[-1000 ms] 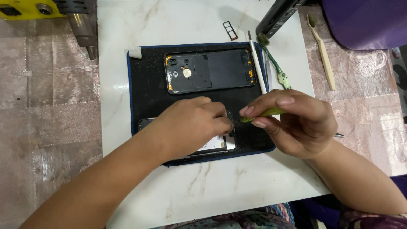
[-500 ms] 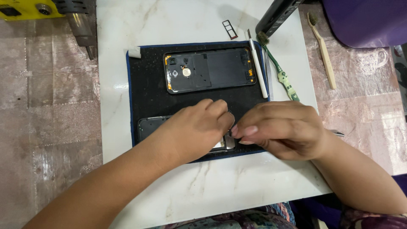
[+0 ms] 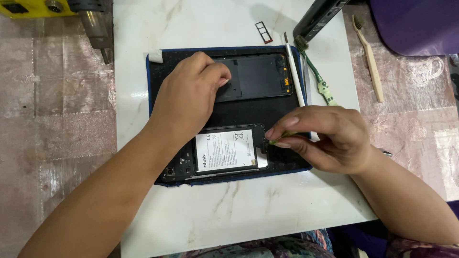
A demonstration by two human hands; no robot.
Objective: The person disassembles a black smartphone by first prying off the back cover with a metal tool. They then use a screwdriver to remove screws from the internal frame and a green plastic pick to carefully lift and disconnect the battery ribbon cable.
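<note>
An opened phone (image 3: 227, 152) lies on a black mat with a blue edge (image 3: 158, 76), its white-labelled battery facing up. My right hand (image 3: 330, 138) pinches a thin green pry tool (image 3: 282, 136), whose tip touches the phone's right end. My left hand (image 3: 191, 93) reaches up the mat. Its curled fingers rest on the left end of the dark back cover (image 3: 260, 76), which lies flat along the mat's far side. That hand hides the cover's left part.
The mat sits on a white marble-look tabletop (image 3: 239, 215). Beyond it lie a SIM tray (image 3: 262, 32), a white pen-like tool (image 3: 295, 71), a green strap (image 3: 321, 83) and a beige toothbrush (image 3: 369, 57). A yellow heat tool (image 3: 88, 19) is at the far left, a black object (image 3: 318, 16) at the far right.
My left hand left the opened phone and moved up onto the back cover, so the battery now shows. My right hand stays at the phone's right end with the green tool.
</note>
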